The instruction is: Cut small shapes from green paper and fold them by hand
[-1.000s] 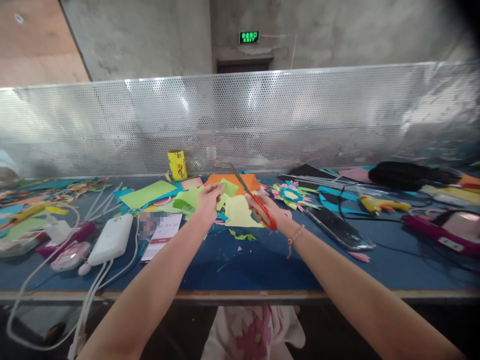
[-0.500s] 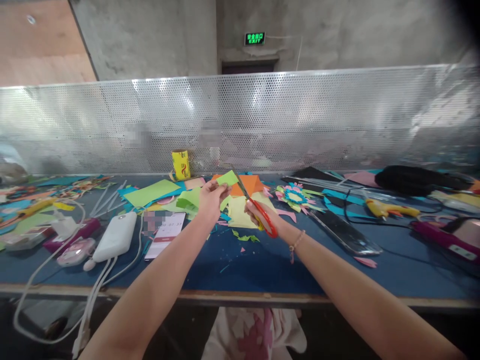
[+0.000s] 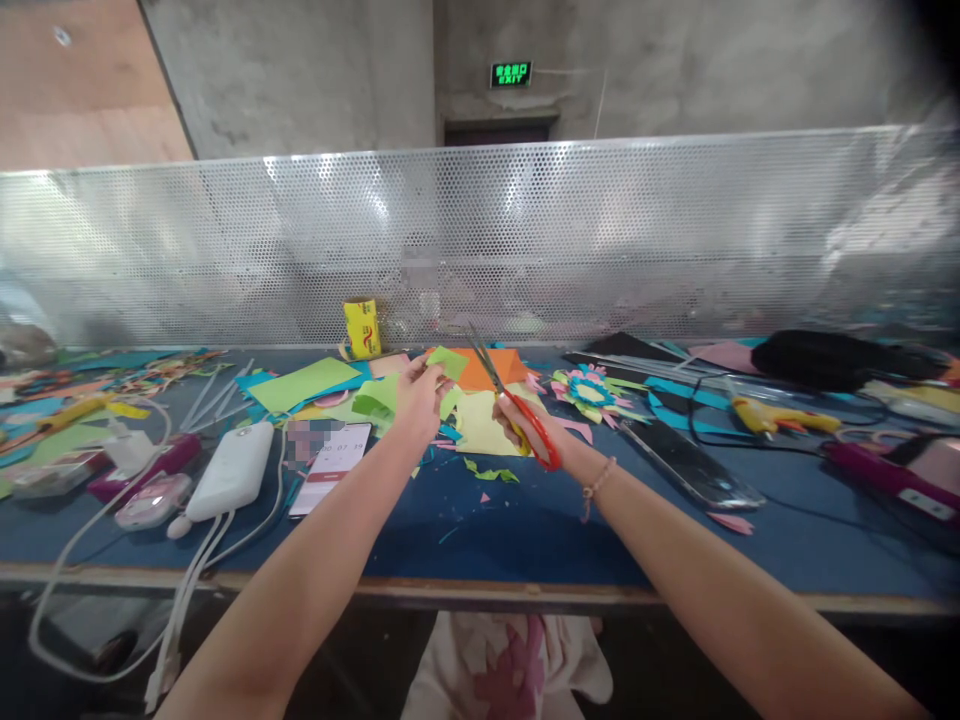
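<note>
My left hand (image 3: 420, 400) pinches a small piece of light green paper (image 3: 450, 364) above the middle of the table. In my right hand (image 3: 525, 422) is a pair of scissors (image 3: 543, 440) with red and yellow handles, my fingers through the loops. The blades point up and away and stand slightly apart, just right of the green paper without touching it. Beneath the hands lie a pale yellow sheet (image 3: 480, 424) and an orange sheet (image 3: 487, 369). Left of my left hand rests a larger green sheet (image 3: 311, 386). A layered paper flower (image 3: 591, 392) lies to the right.
Left on the blue table (image 3: 525, 540) are a phone (image 3: 330, 475) with a timer and a white power bank (image 3: 232, 472) with cables. At right lie a dark phone (image 3: 686, 465) and a yellow glue gun (image 3: 780, 416). A perforated metal panel (image 3: 600, 240) borders the back.
The scissors have moved slightly right, away from the green paper, and the blades have opened a little. The green paper has turned and come slightly left and lower in my left hand.
</note>
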Demonstrator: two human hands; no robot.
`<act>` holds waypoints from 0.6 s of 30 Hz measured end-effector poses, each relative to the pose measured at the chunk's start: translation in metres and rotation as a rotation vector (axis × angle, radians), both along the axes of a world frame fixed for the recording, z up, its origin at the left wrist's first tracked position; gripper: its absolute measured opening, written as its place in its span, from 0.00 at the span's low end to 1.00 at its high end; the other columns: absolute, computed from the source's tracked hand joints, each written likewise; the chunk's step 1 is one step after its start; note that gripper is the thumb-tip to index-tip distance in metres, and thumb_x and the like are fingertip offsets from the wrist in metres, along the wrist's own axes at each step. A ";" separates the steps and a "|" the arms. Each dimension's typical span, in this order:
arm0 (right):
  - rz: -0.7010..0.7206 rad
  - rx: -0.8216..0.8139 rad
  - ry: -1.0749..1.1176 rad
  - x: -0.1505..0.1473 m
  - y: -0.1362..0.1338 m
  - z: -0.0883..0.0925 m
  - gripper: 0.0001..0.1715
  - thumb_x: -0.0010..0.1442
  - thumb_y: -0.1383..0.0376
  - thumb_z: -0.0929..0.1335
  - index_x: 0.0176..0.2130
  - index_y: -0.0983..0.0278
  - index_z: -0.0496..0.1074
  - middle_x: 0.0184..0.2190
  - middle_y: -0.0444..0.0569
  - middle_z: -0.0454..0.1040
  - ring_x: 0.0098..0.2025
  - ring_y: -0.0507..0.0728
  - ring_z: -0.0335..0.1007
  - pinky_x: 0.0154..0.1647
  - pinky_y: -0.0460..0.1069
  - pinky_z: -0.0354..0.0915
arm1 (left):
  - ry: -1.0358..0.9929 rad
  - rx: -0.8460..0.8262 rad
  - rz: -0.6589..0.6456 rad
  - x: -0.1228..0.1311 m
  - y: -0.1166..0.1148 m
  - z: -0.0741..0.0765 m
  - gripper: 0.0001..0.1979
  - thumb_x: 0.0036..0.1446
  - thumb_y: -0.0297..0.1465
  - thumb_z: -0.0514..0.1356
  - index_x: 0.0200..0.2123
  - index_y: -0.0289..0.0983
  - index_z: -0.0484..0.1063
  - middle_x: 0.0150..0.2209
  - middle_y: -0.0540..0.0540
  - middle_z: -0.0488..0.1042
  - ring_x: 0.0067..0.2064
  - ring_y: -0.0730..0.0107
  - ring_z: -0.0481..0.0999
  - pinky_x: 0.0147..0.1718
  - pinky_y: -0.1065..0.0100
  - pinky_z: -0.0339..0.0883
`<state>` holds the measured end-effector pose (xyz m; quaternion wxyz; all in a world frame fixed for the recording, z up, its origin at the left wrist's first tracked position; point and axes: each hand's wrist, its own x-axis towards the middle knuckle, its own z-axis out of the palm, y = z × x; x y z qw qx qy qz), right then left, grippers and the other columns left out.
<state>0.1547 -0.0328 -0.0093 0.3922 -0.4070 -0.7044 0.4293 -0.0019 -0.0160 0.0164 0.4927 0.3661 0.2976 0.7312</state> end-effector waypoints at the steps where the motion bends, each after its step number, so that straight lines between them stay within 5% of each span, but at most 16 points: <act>1: 0.004 0.003 -0.015 0.001 0.001 0.000 0.27 0.50 0.41 0.58 0.27 0.63 0.57 0.15 0.38 0.54 0.15 0.46 0.50 0.15 0.44 0.49 | 0.022 0.015 -0.006 0.000 0.000 0.000 0.06 0.38 0.24 0.58 0.26 0.35 0.67 0.27 0.49 0.72 0.31 0.74 0.72 0.35 0.69 0.65; 11: -0.022 0.000 -0.152 0.008 0.010 -0.007 0.20 0.50 0.49 0.64 0.25 0.63 0.59 0.16 0.39 0.54 0.17 0.47 0.50 0.16 0.45 0.50 | 0.171 0.110 0.042 -0.007 0.008 -0.006 0.10 0.40 0.28 0.60 0.31 0.35 0.72 0.30 0.46 0.74 0.31 0.72 0.73 0.33 0.69 0.65; 18: 0.006 -0.012 -0.139 0.003 0.006 -0.007 0.23 0.50 0.46 0.62 0.25 0.63 0.59 0.16 0.39 0.53 0.17 0.46 0.49 0.15 0.45 0.49 | 0.296 0.125 0.052 -0.007 0.005 -0.006 0.11 0.43 0.31 0.59 0.33 0.35 0.73 0.33 0.45 0.74 0.32 0.72 0.72 0.32 0.69 0.65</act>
